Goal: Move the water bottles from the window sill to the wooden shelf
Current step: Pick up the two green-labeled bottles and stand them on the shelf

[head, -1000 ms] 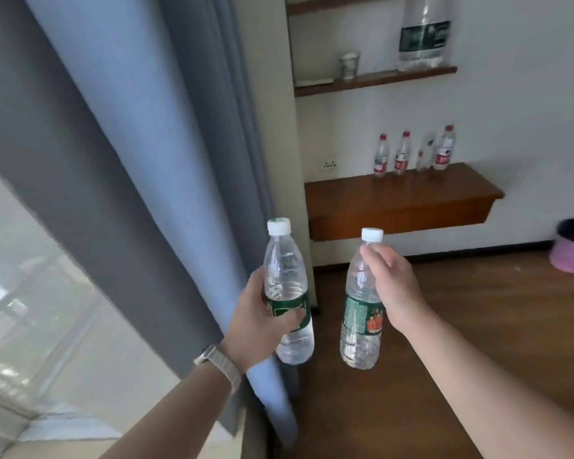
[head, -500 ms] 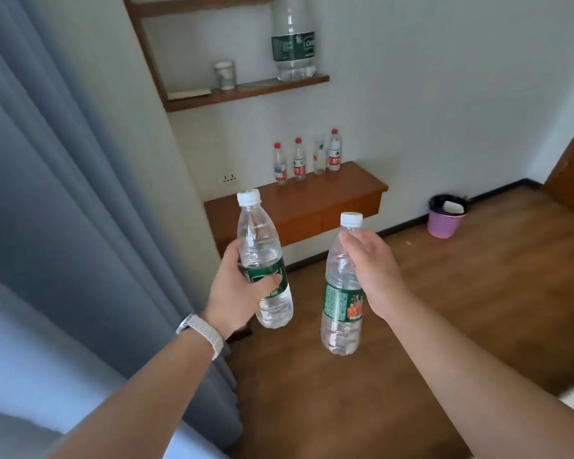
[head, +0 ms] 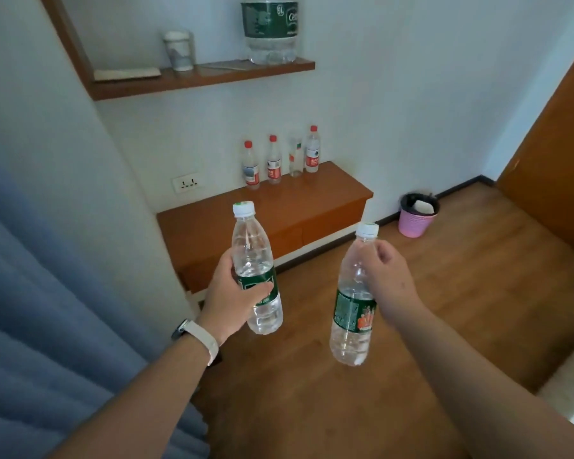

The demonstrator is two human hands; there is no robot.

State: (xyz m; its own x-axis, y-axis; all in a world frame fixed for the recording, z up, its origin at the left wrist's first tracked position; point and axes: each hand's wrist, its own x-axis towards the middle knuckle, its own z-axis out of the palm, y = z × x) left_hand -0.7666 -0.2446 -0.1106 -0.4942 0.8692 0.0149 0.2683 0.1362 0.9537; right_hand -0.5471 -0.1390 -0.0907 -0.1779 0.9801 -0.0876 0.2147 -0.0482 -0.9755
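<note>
L hand (head: 232, 294) grips left bottle (head: 251, 240), R hand (head: 390, 279) right bottle (head: 352, 313).

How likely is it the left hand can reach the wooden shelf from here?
Probably not yet: the left hand, gripping a bottle, looks short of the wooden shelf, though nothing blocks the way.

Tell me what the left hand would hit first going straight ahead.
Probably the wooden shelf: the left hand and its bottle point at its front edge. Nothing shows between; depth unclear.
</note>
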